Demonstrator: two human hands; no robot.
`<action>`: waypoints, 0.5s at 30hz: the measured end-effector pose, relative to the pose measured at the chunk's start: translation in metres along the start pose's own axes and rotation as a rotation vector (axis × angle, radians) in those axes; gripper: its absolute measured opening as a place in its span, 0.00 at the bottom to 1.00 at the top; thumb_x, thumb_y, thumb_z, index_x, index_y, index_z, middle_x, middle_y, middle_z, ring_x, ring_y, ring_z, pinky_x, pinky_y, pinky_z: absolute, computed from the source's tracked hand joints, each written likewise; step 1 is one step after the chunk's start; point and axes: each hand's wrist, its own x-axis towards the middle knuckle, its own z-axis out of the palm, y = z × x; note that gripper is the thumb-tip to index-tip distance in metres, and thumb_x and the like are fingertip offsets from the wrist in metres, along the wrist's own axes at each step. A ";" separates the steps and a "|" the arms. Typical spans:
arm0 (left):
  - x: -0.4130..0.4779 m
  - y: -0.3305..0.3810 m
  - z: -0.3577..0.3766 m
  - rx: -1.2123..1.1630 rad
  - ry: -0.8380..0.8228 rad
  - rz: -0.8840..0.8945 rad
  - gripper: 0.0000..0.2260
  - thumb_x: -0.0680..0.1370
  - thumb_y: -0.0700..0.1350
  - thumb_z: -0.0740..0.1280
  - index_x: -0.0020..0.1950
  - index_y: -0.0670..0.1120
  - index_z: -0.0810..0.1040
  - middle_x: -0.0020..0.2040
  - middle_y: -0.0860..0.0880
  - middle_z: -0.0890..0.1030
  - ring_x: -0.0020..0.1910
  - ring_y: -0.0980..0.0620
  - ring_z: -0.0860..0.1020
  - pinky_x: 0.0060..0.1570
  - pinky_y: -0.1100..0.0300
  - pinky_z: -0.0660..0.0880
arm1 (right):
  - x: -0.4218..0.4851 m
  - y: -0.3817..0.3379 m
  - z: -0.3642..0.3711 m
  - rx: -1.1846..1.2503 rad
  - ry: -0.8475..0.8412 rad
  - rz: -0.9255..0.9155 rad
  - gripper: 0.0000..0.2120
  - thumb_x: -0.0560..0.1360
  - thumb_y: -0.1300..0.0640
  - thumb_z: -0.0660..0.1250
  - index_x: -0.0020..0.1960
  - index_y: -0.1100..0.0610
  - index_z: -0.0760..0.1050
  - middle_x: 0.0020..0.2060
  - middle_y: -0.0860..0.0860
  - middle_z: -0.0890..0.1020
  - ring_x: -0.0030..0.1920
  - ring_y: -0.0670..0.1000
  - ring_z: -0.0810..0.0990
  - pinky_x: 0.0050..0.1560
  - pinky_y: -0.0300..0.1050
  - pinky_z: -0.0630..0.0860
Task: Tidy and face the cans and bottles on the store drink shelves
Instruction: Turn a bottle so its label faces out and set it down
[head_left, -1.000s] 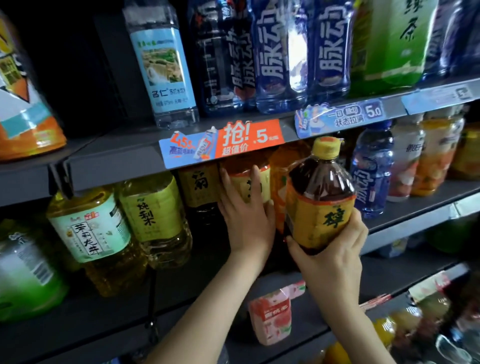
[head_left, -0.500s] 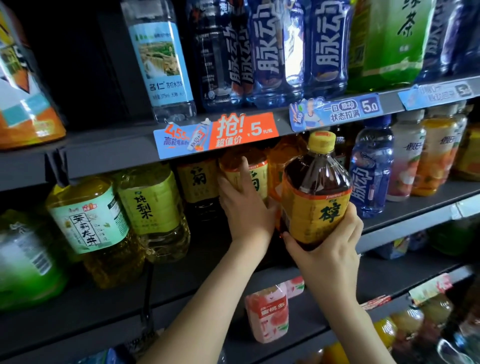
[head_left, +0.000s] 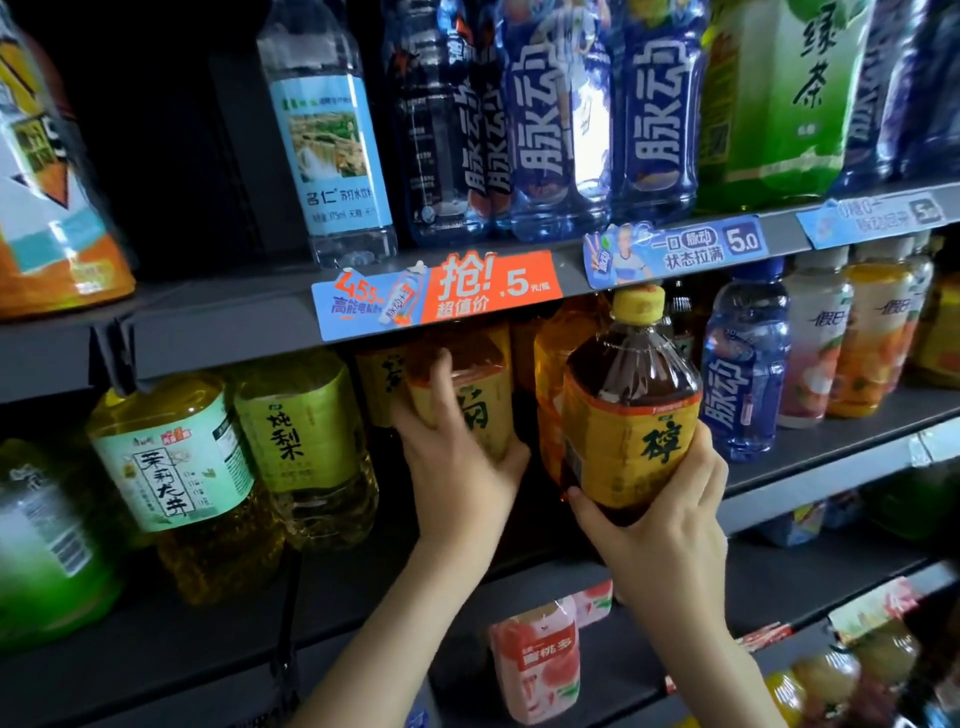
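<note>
"Three shelf boards in view; which one matters?"

"The middle shelf (head_left: 831, 470). Its big tea bottles stand upright, and both hands are at it."

"How many bottles are in hand?"

"Two, one each. The right hand (head_left: 660, 525) holds the dark tea bottle (head_left: 631, 415) upright, just in front of the shelf edge, fingers (head_left: 707, 457) curled round the lower label and base. The left hand (head_left: 457, 483) reaches deeper, wrapped round the amber bottle (head_left: 470, 400) standing on the shelf."

"What does the next move turn on?"

"The slot, I judge. The dark bottle hangs in front of and to the right of the amber one, long axis vertical. One orange bottle (head_left: 550, 374) stands between them and one blue bottle (head_left: 743, 374) just to the right. The right hand is nearer that gap. Whether the space behind is free, I cannot tell."

"Smallest thing?"

"One yellow cap (head_left: 638, 306), just under the upper shelf's edge."
</note>
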 end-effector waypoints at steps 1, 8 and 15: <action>-0.004 -0.004 -0.006 0.015 0.043 0.035 0.47 0.65 0.44 0.77 0.70 0.64 0.47 0.71 0.38 0.53 0.65 0.31 0.67 0.58 0.43 0.74 | 0.001 0.000 0.000 -0.006 -0.005 -0.001 0.51 0.62 0.50 0.79 0.74 0.59 0.52 0.63 0.56 0.66 0.53 0.58 0.74 0.39 0.43 0.67; -0.012 -0.031 -0.028 0.360 0.166 0.209 0.46 0.68 0.51 0.74 0.77 0.45 0.50 0.70 0.29 0.56 0.66 0.28 0.62 0.63 0.38 0.68 | -0.002 -0.018 0.010 -0.001 -0.034 -0.013 0.59 0.61 0.48 0.79 0.77 0.55 0.44 0.65 0.56 0.67 0.56 0.61 0.76 0.40 0.43 0.67; 0.002 -0.063 -0.034 0.703 0.187 0.508 0.36 0.78 0.60 0.53 0.77 0.43 0.41 0.78 0.43 0.40 0.77 0.43 0.41 0.73 0.45 0.38 | -0.010 -0.042 0.039 0.044 -0.074 -0.134 0.59 0.64 0.48 0.78 0.76 0.45 0.36 0.66 0.52 0.64 0.61 0.58 0.72 0.39 0.45 0.76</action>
